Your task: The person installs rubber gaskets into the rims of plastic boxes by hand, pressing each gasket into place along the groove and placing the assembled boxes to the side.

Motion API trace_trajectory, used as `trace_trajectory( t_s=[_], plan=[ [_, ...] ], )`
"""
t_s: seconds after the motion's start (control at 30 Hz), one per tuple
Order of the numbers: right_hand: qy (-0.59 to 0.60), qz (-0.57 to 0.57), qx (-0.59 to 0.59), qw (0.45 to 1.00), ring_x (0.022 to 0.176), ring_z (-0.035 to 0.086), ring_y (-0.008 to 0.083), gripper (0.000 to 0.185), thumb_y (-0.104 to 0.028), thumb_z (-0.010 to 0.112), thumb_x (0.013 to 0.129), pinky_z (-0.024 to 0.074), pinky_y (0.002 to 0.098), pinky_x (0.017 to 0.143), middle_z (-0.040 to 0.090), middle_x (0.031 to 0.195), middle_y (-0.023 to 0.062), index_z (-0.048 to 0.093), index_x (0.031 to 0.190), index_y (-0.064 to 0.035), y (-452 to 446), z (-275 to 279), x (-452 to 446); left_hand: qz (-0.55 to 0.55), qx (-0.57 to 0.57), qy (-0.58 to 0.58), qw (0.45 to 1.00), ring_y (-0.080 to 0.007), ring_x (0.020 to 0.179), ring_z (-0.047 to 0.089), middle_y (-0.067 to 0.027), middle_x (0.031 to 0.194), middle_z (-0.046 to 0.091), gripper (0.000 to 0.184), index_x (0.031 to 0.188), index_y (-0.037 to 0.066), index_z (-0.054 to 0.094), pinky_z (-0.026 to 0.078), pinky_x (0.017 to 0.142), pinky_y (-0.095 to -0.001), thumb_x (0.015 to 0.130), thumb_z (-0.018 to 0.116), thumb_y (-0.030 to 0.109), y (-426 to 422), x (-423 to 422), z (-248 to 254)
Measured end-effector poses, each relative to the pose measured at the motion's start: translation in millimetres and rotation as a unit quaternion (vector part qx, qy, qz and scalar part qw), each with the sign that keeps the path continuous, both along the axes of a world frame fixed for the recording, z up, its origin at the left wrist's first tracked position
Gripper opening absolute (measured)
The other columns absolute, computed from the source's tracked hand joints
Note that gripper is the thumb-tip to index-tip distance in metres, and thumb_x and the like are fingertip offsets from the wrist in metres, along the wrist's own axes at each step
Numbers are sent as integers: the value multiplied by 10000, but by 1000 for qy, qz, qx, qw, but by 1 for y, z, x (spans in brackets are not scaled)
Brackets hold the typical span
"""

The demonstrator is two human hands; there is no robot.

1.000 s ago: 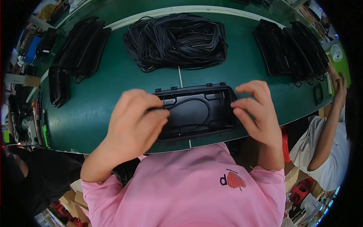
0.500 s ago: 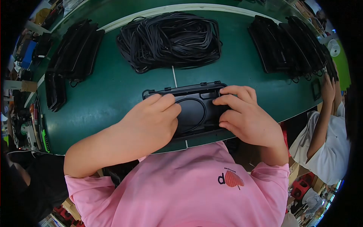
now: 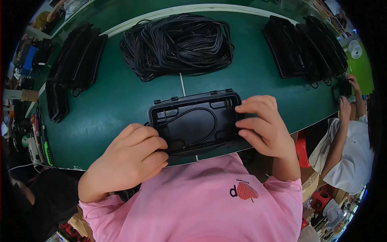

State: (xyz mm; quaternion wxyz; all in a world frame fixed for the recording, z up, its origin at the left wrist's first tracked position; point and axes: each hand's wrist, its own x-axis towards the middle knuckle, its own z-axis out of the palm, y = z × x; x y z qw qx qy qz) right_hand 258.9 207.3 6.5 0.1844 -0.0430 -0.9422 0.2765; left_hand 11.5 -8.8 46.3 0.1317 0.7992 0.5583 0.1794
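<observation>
A black plastic box (image 3: 193, 98) lies open-side up on the table in front of me, its long side with hinge lugs facing away. Inside it, a thin black cord (image 3: 216, 123) curves in a loop from the left end. My left hand (image 3: 131, 155) is closed at the box's near left corner, fingers curled against the end wall. A short bit of cord shows just above those fingers; whether they also hold it is hidden. At the other end, my right hand (image 3: 264, 125) grips the right wall, with fingertips over the rim.
A big heap of coiled black cable (image 3: 177, 46) lies at the back middle of the green table (image 3: 250, 80). Stacks of black cases stand at left (image 3: 76, 60) and right (image 3: 304, 48). Hand tools (image 3: 42, 137) lie at the left edge. A co-worker's hands (image 3: 345, 107) are at the far right.
My left hand has moved from inside the box out to its left end, uncovering the cord loop. My right fingers have drawn back to the right rim. The co-worker's hands have shifted.
</observation>
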Motion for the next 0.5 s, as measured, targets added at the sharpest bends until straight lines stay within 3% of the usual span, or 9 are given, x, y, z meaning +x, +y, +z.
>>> trace_trajectory(
  t_s=[0.03, 0.07, 0.1, 0.13, 0.17, 0.2, 0.27, 0.4, 0.5],
  plan=[
    [13, -36, 16, 999, 1002, 582, 315, 165, -46, 702, 765, 420, 423, 864, 626, 1086, 100, 669, 927, -54, 2, -4, -1, 27, 11, -29, 999, -290, 885, 566, -79, 942, 607, 205, 845, 44, 634, 459, 767, -378, 675, 747, 67, 1, -1, 3],
    [28, -72, 25, 997, 891, 603, 252, 166, -23, 686, 806, 456, 321, 766, 624, 1014, 94, 657, 969, -25, 5, -9, -4, 54, 22, -58, 997, -289, 853, 572, -84, 923, 606, 199, 866, 42, 641, 461, 752, -362, 696, 743, 43, 2, -2, 5],
    [28, -73, 27, 997, 891, 603, 252, 166, -23, 686, 806, 456, 321, 766, 624, 1014, 94, 657, 969, -25, 6, -10, -7, 121, 46, -74, 989, -277, 805, 578, -87, 891, 593, 207, 899, 33, 646, 471, 710, -346, 715, 740, 25, 2, -4, 0],
    [7, -134, -63, 989, 838, 595, 211, 150, -24, 677, 831, 452, 286, 729, 620, 982, 90, 651, 978, -13, 5, -9, -12, 187, 70, -90, 976, -266, 757, 584, -91, 859, 579, 216, 932, 24, 652, 481, 667, -331, 734, 737, 7, 3, -6, -9],
    [-15, -193, -152, 969, 786, 587, 170, 135, -24, 667, 855, 448, 250, 693, 616, 949, 85, 646, 986, -1, 4, -9, -18, 278, 52, -162, 945, -162, 759, 563, -60, 844, 570, 193, 997, 19, 658, 439, 667, -251, 812, 673, -33, 7, -5, -15],
    [-2, -206, -192, 959, 701, 562, 141, 165, -117, 667, 895, 448, 245, 632, 619, 867, 74, 647, 1005, 4, 8, -15, -25, 277, 53, -161, 946, -162, 759, 563, -60, 844, 570, 193, 997, 19, 658, 439, 667, -251, 812, 673, -33, 12, -7, -22],
    [-32, -198, -267, 943, 703, 548, 113, 165, -130, 658, 908, 447, 240, 640, 615, 848, 47, 646, 1000, 6, 15, -27, -33, 359, -54, -275, 891, -79, 727, 526, -19, 857, 571, 141, 1019, 5, 658, 425, 633, -232, 879, 656, 17, 21, -14, -34],
    [-101, -194, -405, 888, 696, 503, 46, 183, -175, 640, 941, 440, 213, 654, 594, 791, -29, 651, 982, 4, 17, -27, -37, 388, -129, -421, 810, -31, 655, 500, 35, 795, 583, 127, 1024, 19, 667, 399, 586, -180, 926, 644, 95, 25, -18, -47],
    [-82, -193, -453, 867, 682, 491, 36, 177, -188, 644, 943, 434, 202, 643, 585, 774, -47, 661, 958, -12, 18, -33, -36, 433, -184, -438, 766, -32, 618, 506, 37, 753, 591, 134, 996, 24, 667, 406, 547, -179, 930, 648, 140, 30, -14, -34]
  ],
)
